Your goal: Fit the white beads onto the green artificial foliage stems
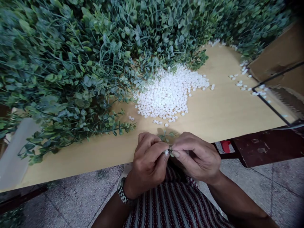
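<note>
At the table's front edge, my left hand [149, 163] and my right hand [198, 155] meet with their fingertips almost touching. Between my left thumb and index finger is a small white bead-like piece [166, 152]. My right thumb and index finger pinch a short green leafy sprig [171, 153], right beside the white piece. Leaves of a sprig also stick up just beyond the fingertips. Whether the sprig passes through the white piece is hidden by my fingers. Just beyond my hands lies a heap of similar small white pieces [166, 91].
A thick mass of green leafy sprigs [83, 63] covers the back and left of the table [228, 110]. At right stand a cardboard box [280, 53] and a thin black metal frame [270, 106], with loose white pieces near them. A translucent plastic piece [17, 152] lies at the left edge.
</note>
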`<action>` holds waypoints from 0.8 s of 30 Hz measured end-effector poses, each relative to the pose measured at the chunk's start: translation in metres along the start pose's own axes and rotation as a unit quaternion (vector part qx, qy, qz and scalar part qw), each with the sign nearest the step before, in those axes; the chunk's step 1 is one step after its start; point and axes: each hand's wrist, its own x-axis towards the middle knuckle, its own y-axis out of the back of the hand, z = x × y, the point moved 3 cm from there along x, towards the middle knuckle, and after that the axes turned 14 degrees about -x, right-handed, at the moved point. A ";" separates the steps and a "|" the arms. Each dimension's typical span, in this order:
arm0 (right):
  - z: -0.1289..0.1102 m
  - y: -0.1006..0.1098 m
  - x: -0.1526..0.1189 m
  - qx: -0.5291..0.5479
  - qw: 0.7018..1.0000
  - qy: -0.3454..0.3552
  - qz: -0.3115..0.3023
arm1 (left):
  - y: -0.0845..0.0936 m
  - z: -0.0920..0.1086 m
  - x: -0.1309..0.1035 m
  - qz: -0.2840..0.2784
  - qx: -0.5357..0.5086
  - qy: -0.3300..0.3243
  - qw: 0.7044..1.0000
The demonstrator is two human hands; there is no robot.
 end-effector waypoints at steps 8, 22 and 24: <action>0.003 -0.007 0.008 0.012 1.000 -0.002 -0.001 | 0.005 -0.006 -0.003 0.011 -0.087 0.032 0.996; 0.021 -0.007 0.035 -0.435 0.882 0.128 -0.128 | 0.014 -0.008 0.001 0.107 -0.112 0.110 0.982; 0.022 -0.009 0.033 -0.454 0.872 0.139 -0.123 | 0.014 -0.008 0.002 0.118 -0.115 0.112 0.980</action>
